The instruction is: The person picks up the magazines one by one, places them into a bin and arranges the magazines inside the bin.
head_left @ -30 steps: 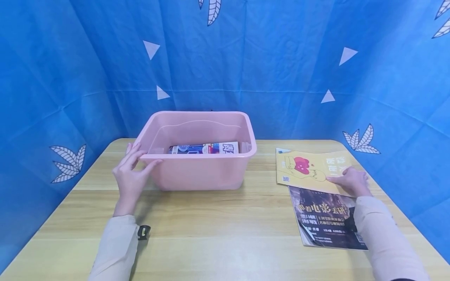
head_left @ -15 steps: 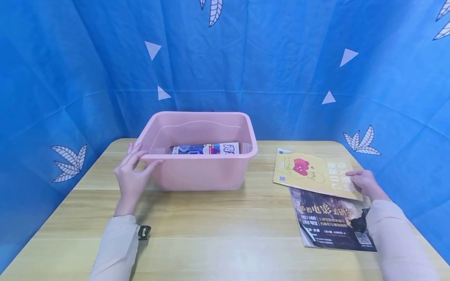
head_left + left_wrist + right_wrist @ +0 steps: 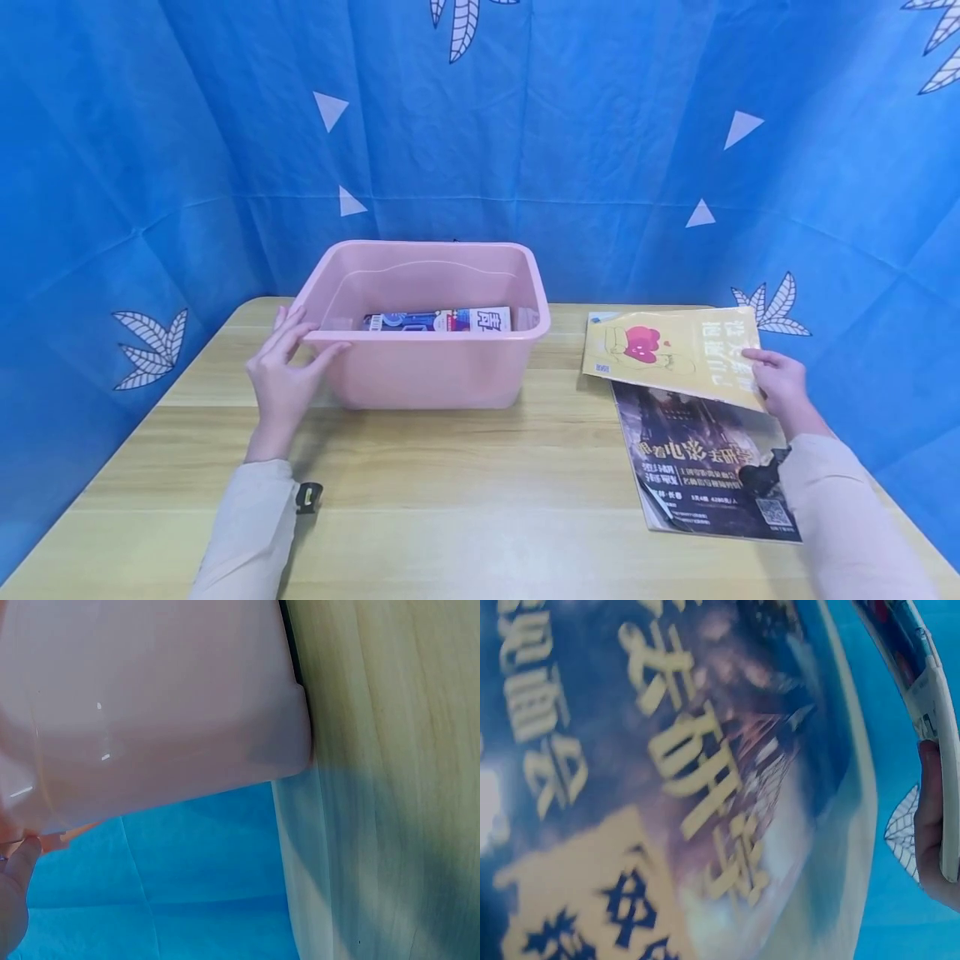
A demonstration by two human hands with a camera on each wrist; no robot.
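A pink plastic bin stands on the wooden table, with a blue and white book lying inside. My left hand rests with straight fingers on the bin's near left corner; the left wrist view shows the bin wall close up. My right hand pinches the right edge of a yellow magazine and holds that side lifted off the table. Under it lies a dark magazine, filling the right wrist view, where the yellow magazine's edge and my thumb show at right.
Blue cloth with white leaf and triangle prints walls in the table on three sides. The table's front middle is bare wood. A small black clip sits at my left cuff.
My right hand slid to the yellow magazine's right edge, took hold of it and raised that side off the dark magazine. The left hand stayed on the bin.
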